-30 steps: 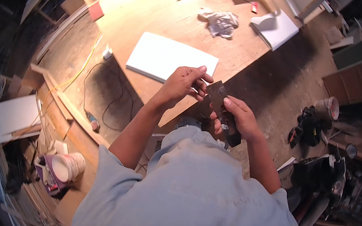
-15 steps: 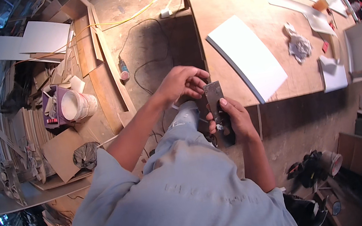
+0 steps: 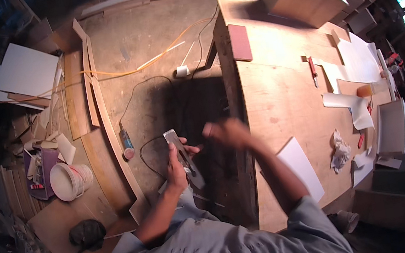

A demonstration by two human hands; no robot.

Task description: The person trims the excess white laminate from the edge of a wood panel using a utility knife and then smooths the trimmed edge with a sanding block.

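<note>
In my left hand [image 3: 177, 167] is a long, narrow metal tool [image 3: 183, 156] with a pale end and a dark slot along its face. The thumb lies along its side and the fingers wrap round behind it; its exact kind is hard to make out. It is held tilted, over the shadowed floor left of the workbench. My right hand [image 3: 229, 134] is off the tool, near the bench's left edge. Motion smears its fingers, so whether they grip anything cannot be told.
The wooden workbench [image 3: 280, 114] bears a white panel [image 3: 300, 166], a reddish-brown block [image 3: 240, 42], a red-handled tool [image 3: 313, 71] and a crumpled cloth [image 3: 340, 151]. Left stand a white bucket [image 3: 66, 184] and boards. A corded power tool [image 3: 127, 143] lies on the floor near a yellow cable [image 3: 123, 74].
The metal tool has passed from my right hand to my left. My right hand has moved away from it, toward the bench. The view has shifted, showing more of the far floor and bench.
</note>
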